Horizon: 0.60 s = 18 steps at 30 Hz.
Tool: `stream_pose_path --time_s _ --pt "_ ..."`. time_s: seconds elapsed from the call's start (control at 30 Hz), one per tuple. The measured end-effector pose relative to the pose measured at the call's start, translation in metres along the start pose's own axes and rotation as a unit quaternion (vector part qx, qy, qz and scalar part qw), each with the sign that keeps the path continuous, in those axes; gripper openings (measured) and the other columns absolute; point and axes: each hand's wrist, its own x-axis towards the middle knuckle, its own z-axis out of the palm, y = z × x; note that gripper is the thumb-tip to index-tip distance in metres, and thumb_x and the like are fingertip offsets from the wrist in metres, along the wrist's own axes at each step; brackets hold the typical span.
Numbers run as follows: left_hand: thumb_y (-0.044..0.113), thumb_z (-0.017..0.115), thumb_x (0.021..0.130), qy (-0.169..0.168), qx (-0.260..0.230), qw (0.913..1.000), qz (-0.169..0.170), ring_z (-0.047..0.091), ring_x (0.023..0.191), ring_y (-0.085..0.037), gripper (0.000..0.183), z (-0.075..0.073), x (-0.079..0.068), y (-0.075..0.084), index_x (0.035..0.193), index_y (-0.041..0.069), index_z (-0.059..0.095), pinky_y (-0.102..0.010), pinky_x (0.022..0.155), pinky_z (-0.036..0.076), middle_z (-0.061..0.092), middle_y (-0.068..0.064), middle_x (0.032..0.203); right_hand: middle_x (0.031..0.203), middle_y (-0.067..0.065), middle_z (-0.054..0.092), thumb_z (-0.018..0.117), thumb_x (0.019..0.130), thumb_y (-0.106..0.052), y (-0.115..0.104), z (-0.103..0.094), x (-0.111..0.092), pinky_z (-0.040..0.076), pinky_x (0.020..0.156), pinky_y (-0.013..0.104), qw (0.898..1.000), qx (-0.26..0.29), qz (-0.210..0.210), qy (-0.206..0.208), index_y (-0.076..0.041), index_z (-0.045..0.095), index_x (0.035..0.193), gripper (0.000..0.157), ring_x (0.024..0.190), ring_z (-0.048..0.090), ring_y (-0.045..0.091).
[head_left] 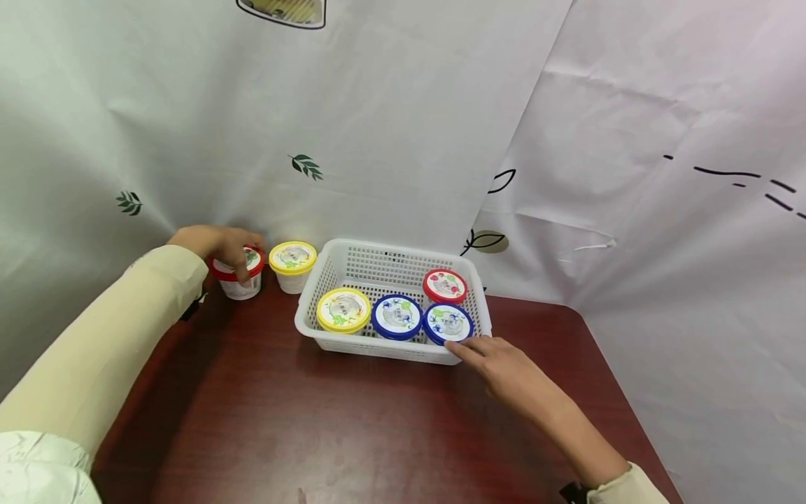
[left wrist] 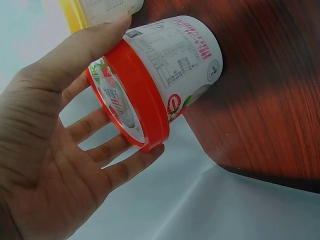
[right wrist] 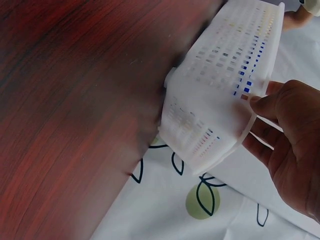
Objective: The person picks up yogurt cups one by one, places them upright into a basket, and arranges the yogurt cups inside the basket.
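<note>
At the counter's far left, your left hand has the red-lidded tub, just beside a yellow-lidded tub. The head view hides part of that grip; the left wrist view shows your thumb on one side of the red lid and your fingers spaced around its edge, pinching it, plus the small print on the tub's side. Whether its base touches the counter, you cannot tell.

Your right hand is at the near right corner of the white basket. Only the right wrist view shows those fingers pinching the rim, thumb outside. From there the contents are mere colour through the holes; the head view shows a second yellow-lidded tub, two blue-lidded tubs and another red-lidded tub inside.
</note>
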Motion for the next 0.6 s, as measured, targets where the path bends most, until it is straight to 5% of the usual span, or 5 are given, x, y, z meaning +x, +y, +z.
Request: stream_pose_path --time_s 0.4,0.6 --pt "0.026 0.100 0.083 -0.022 0.019 0.9996 0.002 0.050 0.140 -0.054 0.096 -0.012 -0.005 0.019 0.160 0.000 0.048 -0.073 0.114 0.053 0.045 -0.038 0.159 0.126 0.005 0.080 0.088 0.089 0.003 0.000 -0.003 -0.004 0.065 0.099 0.042 1.000 -0.009 0.011 -0.007 -0.017 0.073 0.149 0.065 0.114 0.077 0.024" --pt "0.028 0.102 0.082 -0.039 0.022 0.9990 0.002 0.057 0.133 -0.051 0.091 -0.020 -0.007 0.031 0.155 0.003 0.053 -0.068 0.107 0.060 0.052 -0.033 0.148 0.127 0.005 0.080 0.088 0.089 0.004 0.000 -0.003 -0.006 0.065 0.100 0.042 1.000 -0.009 0.017 -0.009 -0.018 0.073 0.150 0.066 0.115 0.077 0.024"
